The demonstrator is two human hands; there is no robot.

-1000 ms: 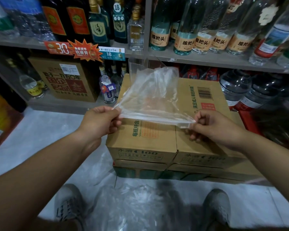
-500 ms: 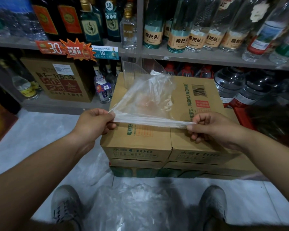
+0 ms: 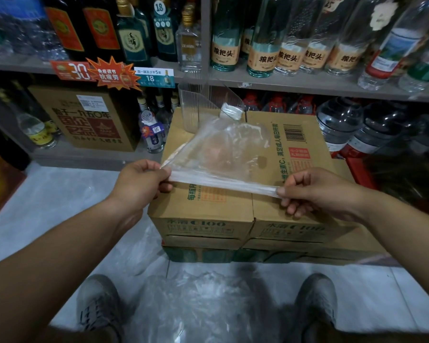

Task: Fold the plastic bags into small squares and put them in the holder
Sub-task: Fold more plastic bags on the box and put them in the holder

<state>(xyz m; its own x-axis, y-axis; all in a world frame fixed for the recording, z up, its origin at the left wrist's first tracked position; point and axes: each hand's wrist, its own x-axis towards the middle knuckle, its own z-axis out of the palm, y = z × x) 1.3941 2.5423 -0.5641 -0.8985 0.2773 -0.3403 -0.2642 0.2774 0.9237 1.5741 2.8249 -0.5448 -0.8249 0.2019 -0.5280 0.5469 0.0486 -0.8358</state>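
A clear plastic bag (image 3: 221, 154) is stretched flat just above the cardboard box (image 3: 203, 214). My left hand (image 3: 139, 184) pinches its near left corner and my right hand (image 3: 315, 191) pinches its near right corner, so the near edge runs taut between them. The bag's far part lies loose over the box top. A clear plastic holder (image 3: 198, 105) stands at the far edge of the box, with a small folded white bag (image 3: 230, 111) inside it. A heap of crumpled clear bags (image 3: 196, 305) lies on the floor between my shoes.
The box sits on a stack of cartons (image 3: 258, 253) on a white tiled floor. Shelves of bottles (image 3: 282, 48) fill the back. A brown carton (image 3: 84, 117) stands on the low shelf at the left, large water jugs (image 3: 339, 122) at the right.
Both hands have lowered the bag toward the box top, and its far part has dropped flatter. The holder and the folded bag inside it have come into sight behind it.
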